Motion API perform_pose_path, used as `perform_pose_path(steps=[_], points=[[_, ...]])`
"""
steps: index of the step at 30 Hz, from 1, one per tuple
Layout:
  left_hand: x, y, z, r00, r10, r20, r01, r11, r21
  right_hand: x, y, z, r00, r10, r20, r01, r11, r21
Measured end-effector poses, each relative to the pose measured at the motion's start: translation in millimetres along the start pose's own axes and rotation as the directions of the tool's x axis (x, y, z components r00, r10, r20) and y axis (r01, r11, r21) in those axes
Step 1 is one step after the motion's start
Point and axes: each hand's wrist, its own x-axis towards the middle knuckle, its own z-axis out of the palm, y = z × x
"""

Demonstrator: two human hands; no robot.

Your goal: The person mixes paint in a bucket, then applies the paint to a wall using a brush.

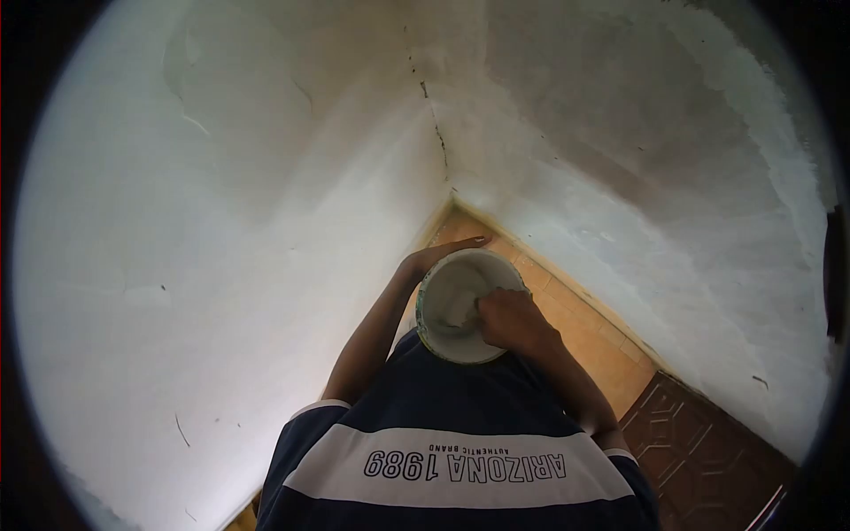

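A whitish bucket [431, 332] with a stained rim is held against the front of my dark shirt, its mouth facing up. Around its far left side wraps my left hand [443, 252], fingers stretched along the outside just below the rim. My right hand [513, 319] reaches over the right rim, closed in a fist at the mouth. Beside its knuckles, inside the bucket, shows a pale whitish patch of material [462, 310]. I cannot tell what the right fist grips, since the fingers hide it.
Two pale plastered walls, a left wall [221, 265] and a right wall [637, 221], meet in a corner ahead. A dark broken crack [438, 133] runs down it. Orange floor tiles [611, 358] lie below. A dark brown panelled surface [699, 442] is at the lower right.
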Motion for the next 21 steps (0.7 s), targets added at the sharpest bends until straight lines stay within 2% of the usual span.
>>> perform_pose_path(steps=[1, 5, 7, 8, 11, 13, 16, 20, 21], points=[[0, -1, -4, 0.999, 0.051, 0.018, -0.053, 0.993, 0.101, 2, -3, -5, 1.0, 0.025, -0.001, -0.025, 1.0, 0.003], [2, 10, -8, 0.998, 0.014, 0.065, -0.025, 0.985, 0.173, -11, -6, -15, 0.995, 0.067, -0.079, -0.059, 0.993, 0.102], [-7, 44, 4, 0.97, -0.238, 0.049, 0.242, 0.964, -0.112, -19, -13, -18, 0.977, 0.15, -0.149, -0.13, 0.982, 0.134], [-9, 48, 4, 0.969, -0.24, 0.064, 0.246, 0.964, -0.104, -20, -17, -15, 0.974, 0.165, -0.153, -0.144, 0.98, 0.139], [-6, 46, 10, 0.963, -0.227, 0.146, 0.239, 0.969, -0.067, -38, -32, -12, 0.937, 0.234, -0.258, -0.188, 0.963, 0.193], [8, 16, -5, 0.97, -0.04, 0.238, -0.003, 0.984, 0.178, -35, -46, -8, 0.923, 0.255, -0.288, -0.223, 0.965, 0.139], [1, 4, 4, 0.98, 0.017, 0.2, -0.055, 0.981, 0.188, -39, -65, 8, 0.902, 0.254, -0.349, -0.229, 0.967, 0.111], [-3, 13, 6, 0.965, -0.065, 0.254, 0.01, 0.977, 0.214, -35, -77, 15, 0.889, 0.288, -0.357, -0.262, 0.958, 0.12], [-3, 13, 7, 0.964, -0.086, 0.251, 0.032, 0.977, 0.211, -33, -77, 26, 0.91, 0.262, -0.32, -0.244, 0.965, 0.095]])
